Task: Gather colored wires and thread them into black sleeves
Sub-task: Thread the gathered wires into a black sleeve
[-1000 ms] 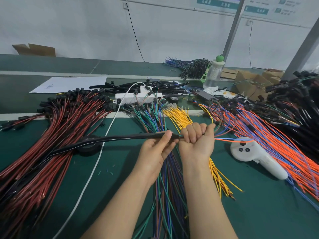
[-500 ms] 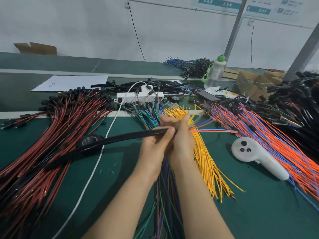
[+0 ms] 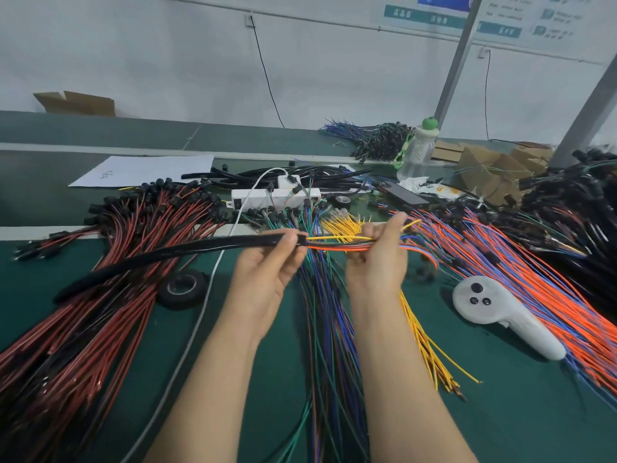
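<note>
Both hands are held above the green table (image 3: 500, 412), facing each other. At the far left lies the pile of red wires (image 3: 110, 269). Across it runs the black sleeve (image 3: 187, 253), its tail resting on the pile near a roll of black tape (image 3: 182, 289). My left hand (image 3: 267, 272) pinches the open end of the sleeve between thumb and fingers, I think to hold the mouth steady and level. From this mouth a thin bundle of colored wires (image 3: 337, 244), yellow, orange and blue, reaches to my right hand (image 3: 377, 262). Its fingers are curled round the bundle; gripping the wires tight together should let them slide as one. How deep they are inside, I cannot tell. Further right lies a white controller (image 3: 500, 315). Writing on the paper sheet (image 3: 143, 170) and on the wall signs (image 3: 434, 15) is too blurred to read.
</note>
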A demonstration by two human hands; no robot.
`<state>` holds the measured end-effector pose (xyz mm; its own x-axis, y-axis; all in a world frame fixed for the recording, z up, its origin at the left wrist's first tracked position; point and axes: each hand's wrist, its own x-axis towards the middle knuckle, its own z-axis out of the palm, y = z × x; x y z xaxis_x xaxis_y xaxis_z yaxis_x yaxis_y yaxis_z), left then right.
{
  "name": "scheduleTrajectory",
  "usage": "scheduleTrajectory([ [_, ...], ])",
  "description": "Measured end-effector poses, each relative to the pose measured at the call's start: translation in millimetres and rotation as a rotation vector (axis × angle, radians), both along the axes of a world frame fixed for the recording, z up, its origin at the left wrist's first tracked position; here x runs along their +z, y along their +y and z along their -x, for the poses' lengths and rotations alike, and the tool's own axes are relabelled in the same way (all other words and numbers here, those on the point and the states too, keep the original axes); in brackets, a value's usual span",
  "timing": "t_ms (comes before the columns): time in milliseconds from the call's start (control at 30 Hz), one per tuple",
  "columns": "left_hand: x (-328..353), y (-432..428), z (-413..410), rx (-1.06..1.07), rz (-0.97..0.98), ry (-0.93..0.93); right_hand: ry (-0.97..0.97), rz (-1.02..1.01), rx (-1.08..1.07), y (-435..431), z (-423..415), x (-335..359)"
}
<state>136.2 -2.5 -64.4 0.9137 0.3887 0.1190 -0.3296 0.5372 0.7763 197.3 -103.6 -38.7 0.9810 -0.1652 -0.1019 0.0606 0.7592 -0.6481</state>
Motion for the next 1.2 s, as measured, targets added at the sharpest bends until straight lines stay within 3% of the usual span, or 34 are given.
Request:
scheduleTrajectory([
  [100, -3, -21, -5, 0.002, -0.111, -0.001, 0.028, 0.155, -0.018, 32, 10, -7],
  [167, -4, -18, -7, 0.047, -0.068, 0.011, 0.002, 0.147, 0.132, 36, 14, -14],
  [233, -5, -4, -6, 0.073, 0.032, 0.016, -0.046, -0.043, 0.299, 21, 13, -18],
  [333, -8, 8, -3, 0.064, 0.11, 0.023, -0.047, -0.336, 0.339, -7, 3, -26],
  [433, -11, 7, -2, 0.018, 0.148, 0.052, -0.024, -0.403, 0.379, -17, 0, -28],
  [500, -13, 5, -3, 0.005, 0.131, 0.07, -0.009, -0.284, 0.32, -11, 1, -28],
  [633, -18, -15, -6, -0.047, 0.027, 0.078, -0.046, 0.218, 0.159, 16, 13, -35],
  [733, -18, -20, -7, -0.017, 0.046, 0.095, -0.069, 0.355, 0.205, 22, 17, -36],
  [800, -17, -16, -7, -0.013, 0.08, 0.09, -0.044, 0.267, 0.263, 16, 15, -31],
  [900, -15, -11, -6, 0.009, 0.166, 0.077, -0.015, -0.205, 0.3, 5, 12, -28],
  [967, -15, -11, -6, 0.021, 0.193, 0.075, -0.019, -0.336, 0.28, 1, 10, -29],
  [1033, -15, -14, -5, 0.012, 0.173, 0.086, -0.017, -0.203, 0.215, 3, 10, -29],
  [1133, -16, -23, -5, -0.018, 0.109, 0.098, -0.024, 0.192, 0.092, 16, 14, -33],
  [1200, -18, -26, -6, -0.018, 0.086, 0.106, -0.032, 0.269, 0.084, 21, 17, -36],
])
